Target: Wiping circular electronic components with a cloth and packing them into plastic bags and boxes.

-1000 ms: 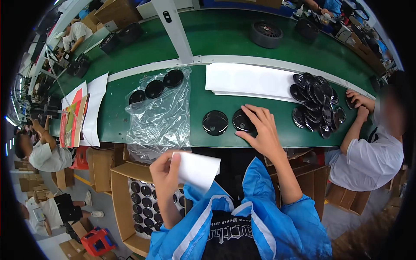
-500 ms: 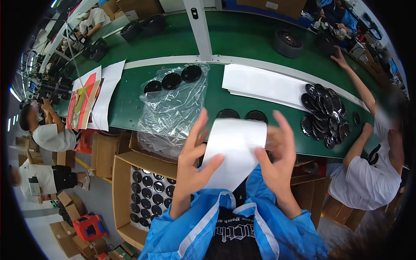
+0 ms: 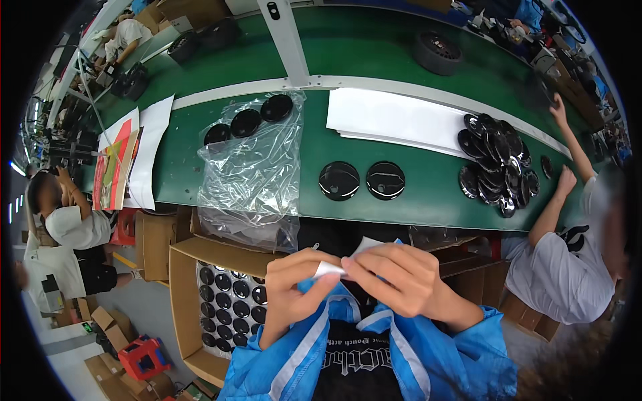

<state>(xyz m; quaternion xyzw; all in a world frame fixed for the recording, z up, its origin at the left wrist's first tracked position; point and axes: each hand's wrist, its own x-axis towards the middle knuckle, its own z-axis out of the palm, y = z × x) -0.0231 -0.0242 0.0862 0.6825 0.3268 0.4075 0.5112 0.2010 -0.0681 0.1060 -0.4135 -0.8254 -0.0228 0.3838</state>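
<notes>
Close to my chest, below the table's front edge, my left hand (image 3: 294, 284) and my right hand (image 3: 404, 277) are closed with fingertips meeting. They pinch a white sheet (image 3: 329, 269), edge-on and mostly hidden behind the fingers. Just beyond them, two glossy black round caps (image 3: 339, 181) lie side by side on the green table (image 3: 311, 147). To the left, a clear plastic bag (image 3: 251, 174) hangs over the edge, with three more black caps (image 3: 245, 123) at its far end. A stack of white sheets (image 3: 394, 120) lies farther back.
A heap of black caps (image 3: 496, 164) covers the table's right part, beside a seated person (image 3: 562, 267). An open carton (image 3: 184, 314) with rows of caps stands below left. A metal post (image 3: 284, 43) rises behind. Printed cardboard (image 3: 115, 164) lies far left.
The white sheet, earlier broad and curled between spread hands, is now lower and pinched edge-on in closed fingers. The two caps behind it are uncovered. The neighbour's far arm has moved outward.
</notes>
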